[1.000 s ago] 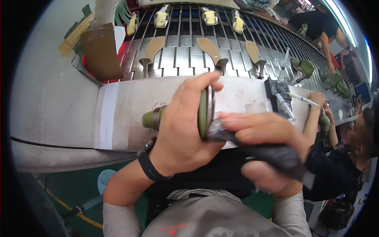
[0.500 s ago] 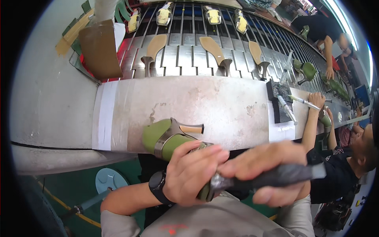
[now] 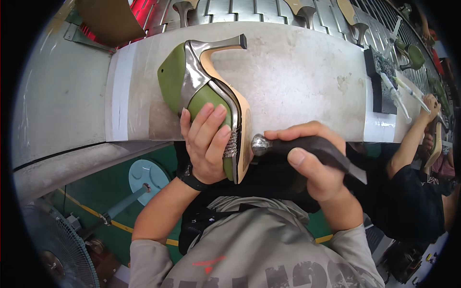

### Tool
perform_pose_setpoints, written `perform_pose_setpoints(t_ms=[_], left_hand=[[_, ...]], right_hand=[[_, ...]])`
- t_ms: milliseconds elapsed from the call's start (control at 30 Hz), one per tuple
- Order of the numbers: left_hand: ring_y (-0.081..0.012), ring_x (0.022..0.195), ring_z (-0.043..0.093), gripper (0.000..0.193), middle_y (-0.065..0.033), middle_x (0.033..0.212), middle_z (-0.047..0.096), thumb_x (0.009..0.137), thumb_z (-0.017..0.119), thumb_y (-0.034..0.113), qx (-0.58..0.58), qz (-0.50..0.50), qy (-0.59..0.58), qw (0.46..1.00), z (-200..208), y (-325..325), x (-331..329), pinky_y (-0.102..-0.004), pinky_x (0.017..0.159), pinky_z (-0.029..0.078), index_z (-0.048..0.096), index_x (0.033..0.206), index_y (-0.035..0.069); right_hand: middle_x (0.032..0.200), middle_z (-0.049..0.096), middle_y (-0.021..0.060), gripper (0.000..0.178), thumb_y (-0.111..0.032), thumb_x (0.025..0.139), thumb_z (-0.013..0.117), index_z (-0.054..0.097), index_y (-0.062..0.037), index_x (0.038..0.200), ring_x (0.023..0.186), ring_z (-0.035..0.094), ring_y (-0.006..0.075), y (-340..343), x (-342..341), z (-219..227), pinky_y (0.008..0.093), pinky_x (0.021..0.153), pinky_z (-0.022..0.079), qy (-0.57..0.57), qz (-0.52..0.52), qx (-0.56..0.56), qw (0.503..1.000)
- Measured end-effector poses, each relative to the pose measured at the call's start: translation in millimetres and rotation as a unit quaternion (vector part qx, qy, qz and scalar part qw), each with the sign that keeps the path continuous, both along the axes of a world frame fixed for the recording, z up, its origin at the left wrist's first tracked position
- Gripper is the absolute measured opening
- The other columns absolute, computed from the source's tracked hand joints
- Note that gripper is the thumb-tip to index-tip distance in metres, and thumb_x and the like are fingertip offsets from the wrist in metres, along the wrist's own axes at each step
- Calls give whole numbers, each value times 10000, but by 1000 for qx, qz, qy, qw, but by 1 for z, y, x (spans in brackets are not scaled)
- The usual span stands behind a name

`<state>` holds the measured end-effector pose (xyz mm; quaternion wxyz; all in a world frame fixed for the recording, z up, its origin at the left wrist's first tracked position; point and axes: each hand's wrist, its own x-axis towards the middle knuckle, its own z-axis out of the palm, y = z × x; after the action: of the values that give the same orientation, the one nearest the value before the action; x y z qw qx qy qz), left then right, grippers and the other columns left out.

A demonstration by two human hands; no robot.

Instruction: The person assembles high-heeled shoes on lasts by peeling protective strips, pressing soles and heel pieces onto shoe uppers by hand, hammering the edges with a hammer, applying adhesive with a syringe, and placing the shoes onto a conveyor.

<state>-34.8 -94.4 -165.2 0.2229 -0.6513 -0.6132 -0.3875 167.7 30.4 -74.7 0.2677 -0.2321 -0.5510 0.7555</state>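
Observation:
My left hand [image 3: 206,139] is wrapped around a high-heeled shoe [image 3: 196,79], holding it on its side with the toe toward me. The shoe has a shiny pewter heel and straps, a tan sole, and glittering trim near the toe. A green last [image 3: 171,79] fills it. In my right hand [image 3: 319,177] is a hand tool [image 3: 321,146] with a rounded metal head, dark wrapped grip and flat grey end. Its head is beside the sole near the toe, seemingly with a slight gap.
Behind the pale worktop [image 3: 297,72], more heeled soles [image 3: 302,14] lie on a slatted metal conveyor [image 3: 245,10]. At right, a dark foam block [image 3: 382,81] holds syringes [image 3: 396,96]. A co-worker's arm [image 3: 408,139] reaches in there. A blue round stool [image 3: 144,175] and a fan [image 3: 57,249] stand at lower left.
The shoe has turned so its sole faces right, and it sits higher in view. The tool has come away from my left hand to the sole's side. The view has tilted downward.

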Motion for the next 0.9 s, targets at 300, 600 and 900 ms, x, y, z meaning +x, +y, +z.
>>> perform_pose_setpoints(t_ms=[300, 600, 900], left_hand=[[-469, 1380, 521, 956, -321, 1477, 494, 935, 781, 514, -20, 32, 41, 998, -2, -3, 6, -714, 1197, 320, 295, 1536, -51], [-337, 1339, 594, 455, -142, 1398, 650, 989, 719, 257, 31, 19, -48, 998, -3, 4, 12, -645, 1250, 277, 518, 1361, 87], [-332, 1325, 620, 368, -154, 1400, 672, 1021, 636, 95, 12, 5, -92, 996, 5, 1, 14, -623, 1264, 269, 534, 1375, 80]], right_hand=[[1191, 760, 255, 283, -59, 955, 669, 659, 110, 1182, 1095, 739, 245, 17, -12, -7, 368, 1001, 574, 42, 20, -22, 999], [1036, 809, 159, 255, -77, 861, 826, 744, 12, 1087, 897, 810, 229, 44, -33, 18, 311, 810, 629, -18, 87, 255, 963], [991, 776, 225, 307, -88, 776, 853, 732, 62, 1015, 908, 791, 361, 32, -34, 52, 413, 836, 657, -42, 177, 409, 894]])
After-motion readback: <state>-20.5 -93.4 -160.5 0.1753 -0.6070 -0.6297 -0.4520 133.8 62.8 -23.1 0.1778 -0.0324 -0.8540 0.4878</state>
